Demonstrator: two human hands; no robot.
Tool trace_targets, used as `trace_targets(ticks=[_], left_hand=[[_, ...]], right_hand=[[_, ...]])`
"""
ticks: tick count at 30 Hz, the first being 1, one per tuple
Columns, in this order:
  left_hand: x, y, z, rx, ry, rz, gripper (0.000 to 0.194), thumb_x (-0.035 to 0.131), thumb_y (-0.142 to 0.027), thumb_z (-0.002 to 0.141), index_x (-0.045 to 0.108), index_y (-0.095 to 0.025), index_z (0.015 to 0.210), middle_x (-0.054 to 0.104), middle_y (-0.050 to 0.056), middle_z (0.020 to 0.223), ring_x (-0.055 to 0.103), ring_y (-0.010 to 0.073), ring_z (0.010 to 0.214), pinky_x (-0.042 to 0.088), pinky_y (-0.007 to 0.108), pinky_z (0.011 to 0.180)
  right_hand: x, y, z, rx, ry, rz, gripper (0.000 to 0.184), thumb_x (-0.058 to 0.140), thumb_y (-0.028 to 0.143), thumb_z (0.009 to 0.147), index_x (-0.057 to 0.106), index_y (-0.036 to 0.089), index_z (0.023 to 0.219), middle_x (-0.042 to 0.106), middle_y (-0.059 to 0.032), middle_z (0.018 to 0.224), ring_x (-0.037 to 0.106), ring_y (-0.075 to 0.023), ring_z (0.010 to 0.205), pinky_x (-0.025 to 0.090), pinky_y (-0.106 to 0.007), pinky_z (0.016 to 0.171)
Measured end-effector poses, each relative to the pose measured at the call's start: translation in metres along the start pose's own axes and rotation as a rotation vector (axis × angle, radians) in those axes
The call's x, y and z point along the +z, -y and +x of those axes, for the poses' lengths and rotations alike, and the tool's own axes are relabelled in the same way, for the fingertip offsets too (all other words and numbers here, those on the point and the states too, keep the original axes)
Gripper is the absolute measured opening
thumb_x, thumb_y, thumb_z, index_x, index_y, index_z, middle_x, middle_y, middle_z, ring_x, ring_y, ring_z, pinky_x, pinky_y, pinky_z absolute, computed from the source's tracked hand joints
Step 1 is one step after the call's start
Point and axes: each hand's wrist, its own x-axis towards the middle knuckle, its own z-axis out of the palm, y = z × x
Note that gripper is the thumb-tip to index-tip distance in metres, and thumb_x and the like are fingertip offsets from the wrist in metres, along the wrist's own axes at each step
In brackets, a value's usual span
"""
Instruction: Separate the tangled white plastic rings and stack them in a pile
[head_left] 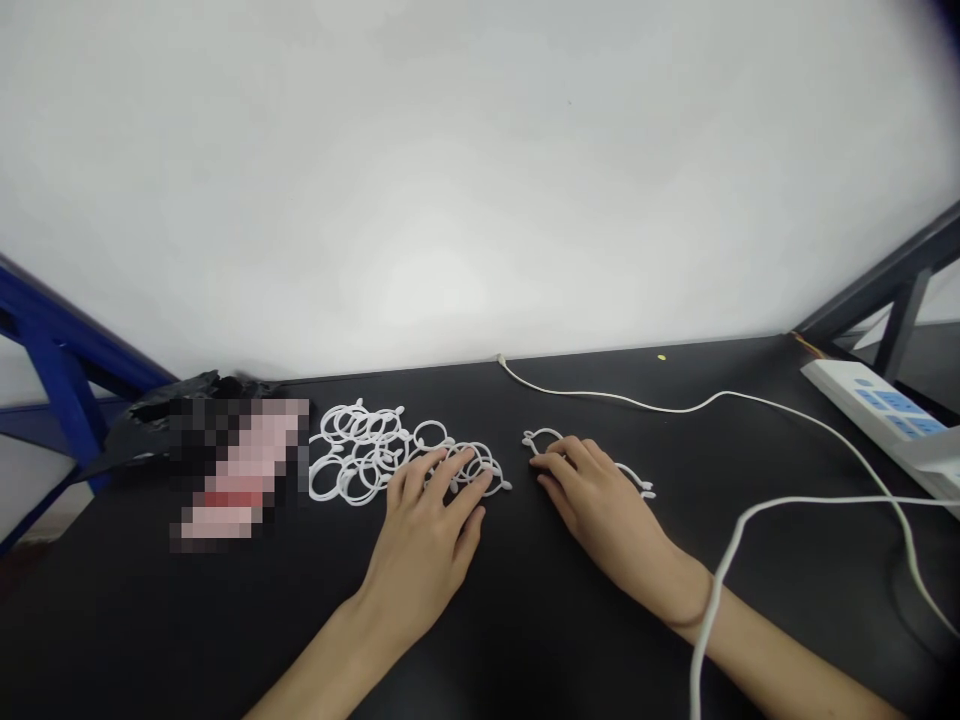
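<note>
White rings with small tabs [358, 487] lie in a loose overlapping pile left of centre on the black table. Over the pile's right part rests my left hand [427, 520], palm down and fingers spread, fingertips touching or just above the rings. To the right, apart from the pile, more white rings [546, 434] lie partly beneath my right hand [596, 495]. That hand is palm down with bent fingers, its thumb slightly apart from the index finger. The palm hides the middle of those rings, so I cannot tell how many there are.
A white cable [637, 402] runs along the back, and a nearer cable [739, 530] crosses above my right forearm. At the right stands a white power strip [874, 395]. A crumpled black bag [161, 410] and a pixelated patch are at the left. Behind rises a white wall.
</note>
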Motion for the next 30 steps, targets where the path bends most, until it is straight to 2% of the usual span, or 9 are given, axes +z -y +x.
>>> trace_targets(ticks=[3,7,9,12,15,18,25,30], left_hand=[[0.001,0.000,0.000,-0.011,-0.018,-0.011,0.031,0.050,-0.017,0.096,0.063,-0.025,0.123,0.061,0.007,0.130,0.045,0.0317,0.124,0.041,0.055,0.099],[0.002,0.000,0.000,-0.013,-0.054,-0.016,0.033,0.050,-0.017,0.096,0.059,-0.022,0.127,0.060,0.008,0.130,0.045,0.0300,0.124,0.039,0.052,0.101],[0.002,-0.001,0.000,-0.002,-0.078,-0.022,0.037,0.051,-0.018,0.096,0.053,-0.018,0.133,0.059,0.010,0.131,0.045,0.0293,0.124,0.038,0.050,0.102],[0.000,-0.001,-0.001,0.045,-0.114,-0.059,0.044,0.053,-0.022,0.096,0.046,-0.012,0.138,0.058,0.013,0.131,0.047,0.0279,0.121,0.038,0.046,0.102],[-0.001,-0.001,0.000,0.129,-0.111,-0.138,0.036,0.051,-0.020,0.097,0.051,-0.014,0.133,0.064,0.010,0.121,0.052,0.0244,0.114,0.039,0.042,0.100],[-0.002,-0.002,0.000,0.173,-0.092,-0.204,0.032,0.050,-0.020,0.097,0.053,-0.015,0.128,0.067,0.008,0.116,0.055,0.0228,0.109,0.041,0.040,0.098],[-0.001,-0.003,-0.003,0.099,-0.110,-0.189,0.039,0.053,-0.024,0.096,0.049,-0.013,0.134,0.065,0.010,0.120,0.053,0.0245,0.112,0.039,0.042,0.100],[0.000,-0.003,-0.002,0.104,-0.161,-0.200,0.040,0.058,-0.024,0.095,0.050,-0.013,0.132,0.065,0.009,0.117,0.053,0.0235,0.109,0.040,0.041,0.098]], right_hand=[[-0.001,-0.001,0.000,0.009,0.003,0.059,0.017,0.050,0.010,0.094,0.063,0.015,0.104,0.062,-0.0089,0.095,0.056,-0.0231,0.082,0.054,-0.042,0.073],[-0.007,0.005,0.000,-0.034,-0.119,0.229,0.020,0.049,0.009,0.096,0.057,0.016,0.112,0.064,-0.0071,0.096,0.057,-0.0201,0.084,0.053,-0.037,0.075],[-0.013,0.011,-0.001,-0.130,-0.148,0.335,0.024,0.049,0.009,0.096,0.055,0.018,0.118,0.065,-0.0063,0.100,0.058,-0.0182,0.086,0.053,-0.033,0.076],[-0.021,0.019,-0.002,-0.306,-0.086,0.409,0.026,0.049,0.011,0.097,0.055,0.018,0.121,0.067,-0.0060,0.103,0.058,-0.0175,0.090,0.053,-0.031,0.079],[-0.027,0.025,-0.002,-0.403,-0.057,0.386,0.024,0.047,0.014,0.099,0.059,0.016,0.120,0.069,-0.0069,0.104,0.058,-0.0193,0.094,0.054,-0.033,0.081],[-0.030,0.027,-0.002,-0.429,-0.085,0.353,0.025,0.045,0.016,0.100,0.062,0.015,0.118,0.070,-0.0076,0.103,0.059,-0.0202,0.095,0.054,-0.033,0.080],[-0.031,0.025,-0.002,-0.440,-0.122,0.341,0.023,0.049,0.015,0.098,0.063,0.015,0.115,0.071,-0.0066,0.103,0.060,-0.0200,0.097,0.054,-0.033,0.080],[-0.023,0.022,-0.001,-0.394,-0.113,0.382,0.020,0.052,0.012,0.096,0.060,0.015,0.114,0.069,-0.0077,0.106,0.060,-0.0196,0.098,0.054,-0.033,0.082]])
